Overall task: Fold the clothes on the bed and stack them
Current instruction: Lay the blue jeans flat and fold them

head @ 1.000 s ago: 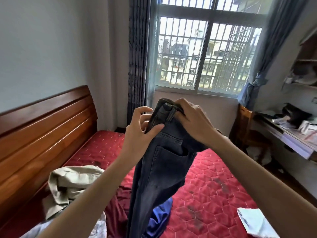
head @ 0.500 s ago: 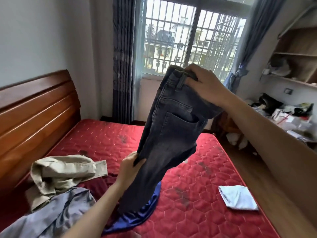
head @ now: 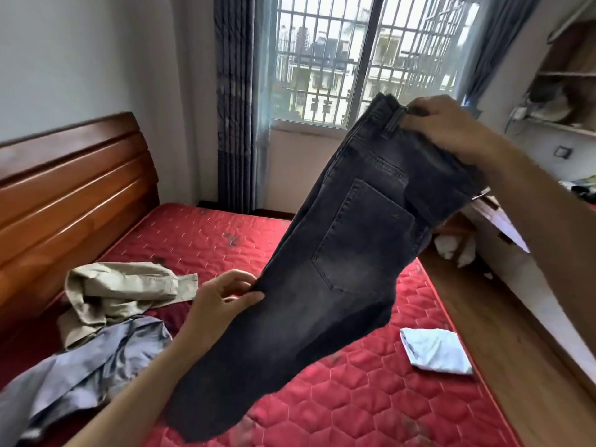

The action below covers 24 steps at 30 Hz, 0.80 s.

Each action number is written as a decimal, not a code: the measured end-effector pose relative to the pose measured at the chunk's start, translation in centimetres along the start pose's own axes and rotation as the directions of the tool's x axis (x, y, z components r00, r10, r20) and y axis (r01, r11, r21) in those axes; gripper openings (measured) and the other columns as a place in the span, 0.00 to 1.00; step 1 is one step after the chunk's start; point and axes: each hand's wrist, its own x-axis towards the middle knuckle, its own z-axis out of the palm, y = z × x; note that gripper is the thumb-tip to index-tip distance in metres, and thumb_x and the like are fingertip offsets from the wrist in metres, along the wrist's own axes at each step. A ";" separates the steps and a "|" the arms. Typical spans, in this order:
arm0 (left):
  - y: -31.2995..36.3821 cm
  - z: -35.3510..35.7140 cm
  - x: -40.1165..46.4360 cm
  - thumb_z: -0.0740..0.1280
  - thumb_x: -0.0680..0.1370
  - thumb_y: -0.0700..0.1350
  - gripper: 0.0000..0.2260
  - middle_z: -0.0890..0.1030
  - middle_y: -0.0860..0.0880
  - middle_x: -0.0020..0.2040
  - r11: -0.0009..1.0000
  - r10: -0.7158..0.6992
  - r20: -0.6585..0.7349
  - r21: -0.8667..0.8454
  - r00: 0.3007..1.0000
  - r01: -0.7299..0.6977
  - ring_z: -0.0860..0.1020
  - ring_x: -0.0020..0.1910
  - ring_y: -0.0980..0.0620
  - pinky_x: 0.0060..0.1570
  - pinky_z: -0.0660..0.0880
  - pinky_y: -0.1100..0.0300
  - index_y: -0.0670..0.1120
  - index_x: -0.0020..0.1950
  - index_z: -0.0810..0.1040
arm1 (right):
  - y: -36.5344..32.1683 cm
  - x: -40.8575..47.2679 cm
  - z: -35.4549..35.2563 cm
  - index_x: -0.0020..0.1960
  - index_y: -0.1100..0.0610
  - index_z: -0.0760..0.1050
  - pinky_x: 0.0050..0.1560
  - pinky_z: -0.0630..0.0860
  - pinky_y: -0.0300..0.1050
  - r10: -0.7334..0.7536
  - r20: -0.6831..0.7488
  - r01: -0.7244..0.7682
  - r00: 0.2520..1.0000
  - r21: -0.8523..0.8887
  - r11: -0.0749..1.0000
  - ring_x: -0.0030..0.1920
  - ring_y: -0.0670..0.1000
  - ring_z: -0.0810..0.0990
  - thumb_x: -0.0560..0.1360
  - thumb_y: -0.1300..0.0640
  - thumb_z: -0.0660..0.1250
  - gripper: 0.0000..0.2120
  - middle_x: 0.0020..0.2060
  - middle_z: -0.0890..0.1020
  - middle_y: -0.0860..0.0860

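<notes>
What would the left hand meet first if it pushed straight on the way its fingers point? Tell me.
The left hand points rightward and already pinches the side seam of the dark jeans, so it would likely press straight into the denim; depth beyond is unclear.

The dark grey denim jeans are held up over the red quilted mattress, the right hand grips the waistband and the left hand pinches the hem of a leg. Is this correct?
Not quite. In the head view the left hand pinches the side seam at about thigh height, not the hem. The rest stands: the dark grey denim jeans hang over the red quilted mattress, and the right hand grips the waistband.
</notes>
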 end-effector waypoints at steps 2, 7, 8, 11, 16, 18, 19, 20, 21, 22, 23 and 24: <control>1.7 1.7 -2.5 0.76 0.68 0.43 0.09 0.83 0.50 0.37 0.996 -0.048 0.031 -0.078 0.998 0.050 0.79 0.35 0.58 0.35 0.73 0.69 0.55 0.43 0.81 | 2.7 -1.7 -0.8 0.52 0.59 0.79 0.39 0.70 0.38 0.027 0.017 -0.028 0.999 0.060 0.998 0.41 0.49 0.76 0.78 0.56 0.65 0.08 0.44 0.79 0.55; 0.2 8.1 -9.0 0.76 0.68 0.45 0.08 0.84 0.47 0.40 0.966 -0.225 0.027 -0.121 0.974 0.227 0.81 0.36 0.57 0.34 0.75 0.67 0.51 0.46 0.82 | 10.7 -6.0 2.2 0.50 0.62 0.80 0.38 0.74 0.37 0.114 0.155 -0.142 0.981 0.180 0.973 0.37 0.49 0.76 0.77 0.56 0.68 0.09 0.39 0.80 0.55; -1.4 9.5 -10.2 0.75 0.69 0.42 0.08 0.85 0.48 0.41 0.954 -0.281 0.024 -0.104 0.959 0.282 0.81 0.37 0.57 0.36 0.76 0.68 0.51 0.46 0.82 | 12.6 -7.1 3.8 0.50 0.63 0.80 0.41 0.74 0.43 0.145 0.204 -0.183 0.968 0.183 0.966 0.40 0.51 0.76 0.77 0.56 0.68 0.10 0.40 0.79 0.56; -7.6 14.5 -14.1 0.73 0.71 0.34 0.09 0.85 0.47 0.43 0.889 -0.454 0.007 -0.058 0.891 0.453 0.81 0.43 0.53 0.46 0.77 0.62 0.47 0.46 0.83 | 18.0 -10.9 10.4 0.48 0.60 0.79 0.45 0.73 0.49 0.224 0.302 -0.264 0.927 0.098 0.960 0.43 0.52 0.74 0.77 0.55 0.68 0.08 0.41 0.78 0.55; -20.2 23.0 -18.7 0.73 0.73 0.36 0.07 0.85 0.52 0.42 0.743 -0.665 -0.051 0.059 0.745 0.667 0.81 0.43 0.55 0.42 0.73 0.72 0.48 0.44 0.83 | 28.0 -17.5 24.4 0.49 0.63 0.78 0.43 0.69 0.49 0.317 0.388 -0.291 0.866 -0.125 0.949 0.47 0.57 0.77 0.78 0.53 0.64 0.12 0.45 0.80 0.59; -25.1 25.4 -18.8 0.73 0.72 0.37 0.07 0.84 0.56 0.41 0.707 -0.696 -0.073 0.108 0.715 0.699 0.81 0.43 0.57 0.39 0.70 0.77 0.50 0.44 0.83 | 32.1 -18.9 29.9 0.51 0.63 0.77 0.46 0.70 0.51 0.351 0.391 -0.311 0.851 -0.165 0.936 0.52 0.60 0.78 0.78 0.53 0.63 0.13 0.50 0.81 0.61; -27.6 26.3 -18.4 0.73 0.73 0.37 0.07 0.84 0.56 0.41 0.691 -0.710 -0.072 0.121 0.700 0.713 0.80 0.43 0.58 0.39 0.69 0.77 0.50 0.44 0.82 | 34.1 -19.2 32.5 0.53 0.62 0.77 0.47 0.70 0.51 0.370 0.383 -0.328 0.847 -0.173 0.929 0.53 0.61 0.78 0.78 0.53 0.63 0.13 0.51 0.81 0.61; -29.8 27.2 -17.9 0.73 0.73 0.37 0.07 0.84 0.57 0.41 0.673 -0.726 -0.074 0.132 0.684 0.728 0.80 0.43 0.58 0.40 0.69 0.77 0.50 0.44 0.82 | 35.9 -19.2 34.8 0.55 0.61 0.78 0.49 0.70 0.51 0.384 0.380 -0.342 0.841 -0.176 0.923 0.54 0.61 0.77 0.78 0.53 0.63 0.13 0.53 0.81 0.60; -31.9 27.8 -17.1 0.72 0.73 0.37 0.07 0.84 0.57 0.41 0.657 -0.737 -0.082 0.144 0.670 0.740 0.80 0.44 0.58 0.40 0.68 0.77 0.50 0.44 0.82 | 37.7 -19.0 37.0 0.56 0.61 0.78 0.49 0.69 0.50 0.398 0.384 -0.356 0.833 -0.179 0.917 0.55 0.61 0.77 0.78 0.53 0.63 0.13 0.54 0.81 0.60; -33.6 28.4 -16.1 0.72 0.73 0.38 0.07 0.83 0.56 0.42 0.643 -0.747 -0.093 0.152 0.658 0.751 0.80 0.44 0.58 0.40 0.68 0.77 0.49 0.45 0.82 | 39.3 -18.5 38.9 0.56 0.60 0.77 0.49 0.69 0.50 0.412 0.391 -0.369 0.823 -0.184 0.911 0.56 0.60 0.77 0.79 0.53 0.63 0.13 0.54 0.81 0.59; -35.3 28.8 -15.0 0.72 0.73 0.38 0.06 0.83 0.56 0.42 0.629 -0.755 -0.108 0.158 0.647 0.761 0.80 0.44 0.58 0.41 0.68 0.76 0.49 0.46 0.82 | 40.9 -17.7 40.8 0.56 0.61 0.77 0.48 0.68 0.50 0.428 0.402 -0.384 0.809 -0.189 0.904 0.55 0.60 0.77 0.79 0.53 0.63 0.13 0.54 0.81 0.60; -36.8 29.0 -13.6 0.72 0.73 0.38 0.06 0.83 0.56 0.43 0.614 -0.764 -0.122 0.167 0.634 0.771 0.79 0.44 0.58 0.41 0.68 0.75 0.49 0.46 0.82 | 42.4 -16.8 42.4 0.55 0.61 0.77 0.47 0.67 0.49 0.443 0.416 -0.400 0.794 -0.191 0.897 0.55 0.60 0.77 0.79 0.53 0.63 0.13 0.53 0.81 0.60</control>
